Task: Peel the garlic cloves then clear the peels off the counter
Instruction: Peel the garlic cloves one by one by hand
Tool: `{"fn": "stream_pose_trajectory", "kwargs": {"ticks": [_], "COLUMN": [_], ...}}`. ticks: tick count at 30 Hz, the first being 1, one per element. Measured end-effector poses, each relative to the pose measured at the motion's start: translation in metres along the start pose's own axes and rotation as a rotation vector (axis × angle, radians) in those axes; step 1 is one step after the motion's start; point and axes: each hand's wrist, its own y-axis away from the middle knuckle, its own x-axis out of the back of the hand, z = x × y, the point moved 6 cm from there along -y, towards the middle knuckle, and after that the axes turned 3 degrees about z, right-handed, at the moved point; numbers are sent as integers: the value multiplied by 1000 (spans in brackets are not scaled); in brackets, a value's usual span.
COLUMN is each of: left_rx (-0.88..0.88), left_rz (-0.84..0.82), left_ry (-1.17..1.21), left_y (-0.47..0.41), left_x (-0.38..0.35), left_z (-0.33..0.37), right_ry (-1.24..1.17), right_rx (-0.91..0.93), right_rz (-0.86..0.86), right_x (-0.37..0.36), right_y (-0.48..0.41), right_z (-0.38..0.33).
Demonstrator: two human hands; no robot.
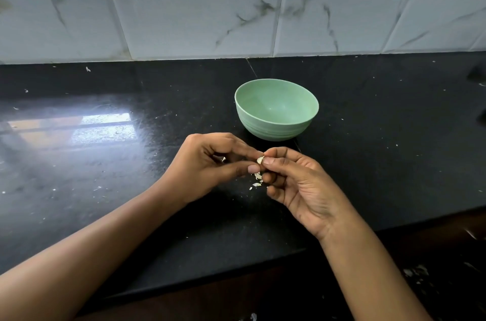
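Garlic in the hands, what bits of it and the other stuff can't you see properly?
- Clove, head view: mostly covered by fingertips of the left hand and right hand pinching it; how much is peeled is unclear.
- White bit in the left palm: curled fingers hide what it is.
- Peels on the counter: too small to count.
- Dark thing: cut off by the right edge.

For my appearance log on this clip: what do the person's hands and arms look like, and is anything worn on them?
The left hand and right hand are bare: no gloves, rings or bracelets show. The left forearm and right forearm are uncovered down to the frame's edge, with no sleeve or watch in view. The visible fingernails are short and look unpainted.
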Motion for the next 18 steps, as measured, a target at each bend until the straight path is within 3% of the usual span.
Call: {"fn": "stream_pose_trajectory", "kwargs": {"ticks": [5,10,18], "left_rx": [44,-26,-52], "left_rz": [50,112,157], "left_ry": [30,-185,-325], "left_y": [1,1,2], "left_x": [1,4,6], "left_z": [-5,1,5], "right_ry": [179,422,462], "right_rx": [61,261,297], "right_rz": [23,137,141], "right_x": [1,3,2], "right_y": [0,4,1], "right_z": [-8,-19,-23]}}
